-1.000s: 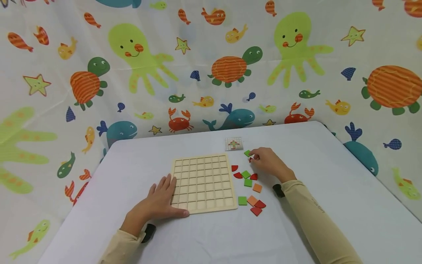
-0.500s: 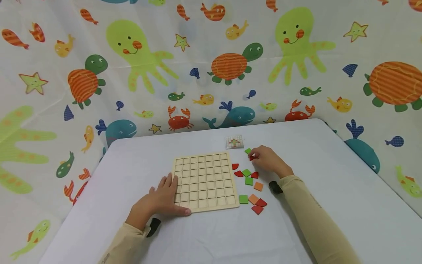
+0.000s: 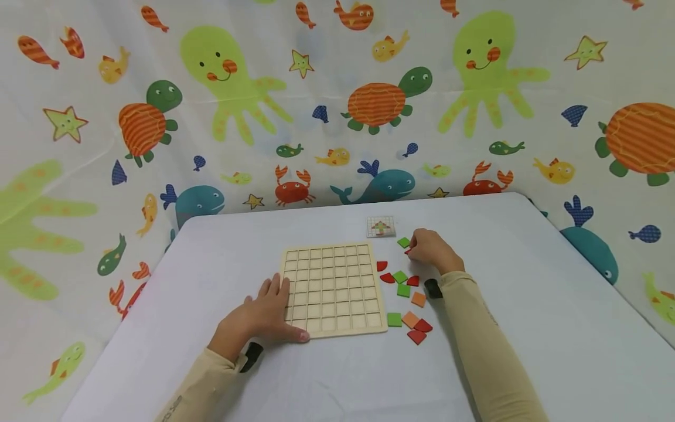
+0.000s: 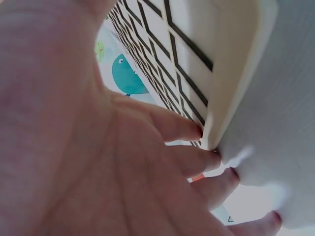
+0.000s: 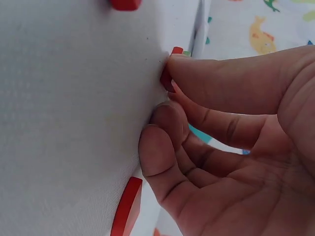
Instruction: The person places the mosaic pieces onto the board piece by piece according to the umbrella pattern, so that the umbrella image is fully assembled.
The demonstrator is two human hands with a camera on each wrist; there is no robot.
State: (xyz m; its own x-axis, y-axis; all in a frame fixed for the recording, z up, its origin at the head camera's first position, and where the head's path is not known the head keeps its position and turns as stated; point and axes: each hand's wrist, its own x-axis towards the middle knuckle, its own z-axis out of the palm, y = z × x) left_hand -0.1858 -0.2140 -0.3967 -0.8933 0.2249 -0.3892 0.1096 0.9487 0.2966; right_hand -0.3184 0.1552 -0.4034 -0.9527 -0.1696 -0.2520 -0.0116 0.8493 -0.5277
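In the head view the right hand (image 3: 433, 252) hides most of the red piece (image 5: 167, 78) it pinches, and in the right wrist view part of it, so its shape is hard to judge (another red chip (image 5: 127, 209) is cut off by the latter's bottom edge). The left hand (image 3: 263, 316) covers some of the left rim of the board (image 3: 341, 291), which the left wrist view crops at the top. The pattern on the card (image 3: 381, 227) is too small to make out.

This is looking like a play corner: a cloth (image 3: 329, 58) printed with cartoon octopuses (image 3: 213, 53), turtles (image 3: 376, 104) and whales (image 3: 389, 186) is hanging behind the white-covered bench (image 3: 532, 281), where a gridded wooden board (image 3: 334, 288) and coloured tiles (image 3: 394, 319) are lying. The cloth is hiding the room beyond, leaving home or classroom impossible to tell.
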